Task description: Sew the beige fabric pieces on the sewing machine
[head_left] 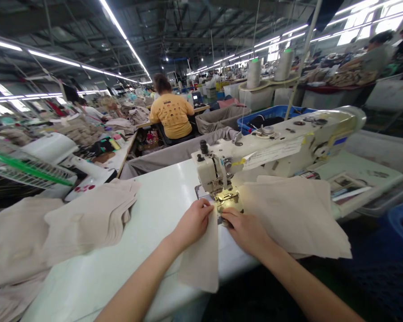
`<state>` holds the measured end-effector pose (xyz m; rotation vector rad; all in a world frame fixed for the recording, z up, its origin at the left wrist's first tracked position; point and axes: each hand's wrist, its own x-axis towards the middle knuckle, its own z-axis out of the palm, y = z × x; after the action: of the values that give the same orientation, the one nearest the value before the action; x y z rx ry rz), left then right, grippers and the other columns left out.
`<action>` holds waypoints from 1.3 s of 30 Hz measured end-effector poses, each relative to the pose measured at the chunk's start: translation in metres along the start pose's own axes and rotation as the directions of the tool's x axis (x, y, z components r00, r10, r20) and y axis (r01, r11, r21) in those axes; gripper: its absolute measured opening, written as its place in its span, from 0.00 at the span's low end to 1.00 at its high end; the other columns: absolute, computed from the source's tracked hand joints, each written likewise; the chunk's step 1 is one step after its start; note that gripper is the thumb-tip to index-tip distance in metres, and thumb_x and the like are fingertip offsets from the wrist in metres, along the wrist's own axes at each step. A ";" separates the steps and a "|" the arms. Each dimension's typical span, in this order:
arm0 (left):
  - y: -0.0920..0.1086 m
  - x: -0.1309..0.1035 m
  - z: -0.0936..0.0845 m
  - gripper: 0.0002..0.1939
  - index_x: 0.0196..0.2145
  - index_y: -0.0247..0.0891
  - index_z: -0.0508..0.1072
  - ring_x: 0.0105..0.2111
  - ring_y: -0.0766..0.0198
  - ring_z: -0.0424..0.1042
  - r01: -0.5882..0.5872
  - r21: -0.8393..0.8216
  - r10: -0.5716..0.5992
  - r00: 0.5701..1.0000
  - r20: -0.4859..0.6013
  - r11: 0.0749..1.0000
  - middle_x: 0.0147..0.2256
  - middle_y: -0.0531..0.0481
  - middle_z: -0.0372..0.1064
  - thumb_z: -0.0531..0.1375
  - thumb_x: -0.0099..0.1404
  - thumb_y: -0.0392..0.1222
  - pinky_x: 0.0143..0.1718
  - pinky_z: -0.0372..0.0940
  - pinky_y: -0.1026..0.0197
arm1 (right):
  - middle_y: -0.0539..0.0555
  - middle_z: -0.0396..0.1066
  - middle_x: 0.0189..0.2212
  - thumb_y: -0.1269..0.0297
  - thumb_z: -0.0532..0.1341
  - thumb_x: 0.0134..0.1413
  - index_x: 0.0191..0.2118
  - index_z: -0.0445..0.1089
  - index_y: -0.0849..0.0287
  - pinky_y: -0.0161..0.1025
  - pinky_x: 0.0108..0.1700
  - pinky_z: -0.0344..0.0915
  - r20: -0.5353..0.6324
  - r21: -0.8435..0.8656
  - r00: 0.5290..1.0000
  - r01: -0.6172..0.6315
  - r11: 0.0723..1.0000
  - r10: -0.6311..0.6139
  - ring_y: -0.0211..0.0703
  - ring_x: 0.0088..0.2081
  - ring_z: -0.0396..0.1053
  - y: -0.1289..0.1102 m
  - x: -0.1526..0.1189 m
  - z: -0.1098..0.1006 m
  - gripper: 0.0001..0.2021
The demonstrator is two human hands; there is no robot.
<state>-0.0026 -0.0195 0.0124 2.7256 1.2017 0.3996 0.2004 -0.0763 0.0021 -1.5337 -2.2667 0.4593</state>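
The left hand (195,220) is pinching, thumb to forefinger, the upper end of a beige fabric piece (201,264); the right hand (246,227) is resting its bent fingers just beside the lit presser foot (227,197), and whether its grip is closing on anything cannot be told. The fabric piece is lying on the bench (161,197), running from the foot toward the front edge. In my judgement, both hands are working near enough to the needle area to be risking a fingertip injury should the machine start early; uneven pulling could be skewing the edge. The right fabric stack (292,214) is appearing to overhang the front edge and could be slipping off if an arm nudges it. On the sewing machine (206,172), a paper sheet (273,154) is bearing lines too small to read, and a blue display (340,141) is showing nothing legible. Beyond, a yellow shirt (173,114) is carrying small printed motifs and an unreadable dark label. No brand is showing legibly.
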 end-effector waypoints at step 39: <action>0.032 -0.004 0.014 0.11 0.48 0.36 0.72 0.50 0.47 0.69 0.008 0.203 0.006 0.998 -0.069 0.979 0.51 0.37 0.70 0.54 0.71 0.37 0.46 0.70 0.45 | 0.57 0.70 0.60 0.75 0.56 0.60 0.57 0.70 0.58 0.40 0.52 0.70 0.071 -0.079 0.997 0.037 0.996 -0.032 0.48 0.50 0.75 0.004 -0.006 -0.002 0.21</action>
<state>0.0215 -0.0437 0.0054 2.9044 1.3306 0.3937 0.2061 -0.0801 0.0015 -1.5361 -2.3875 0.4232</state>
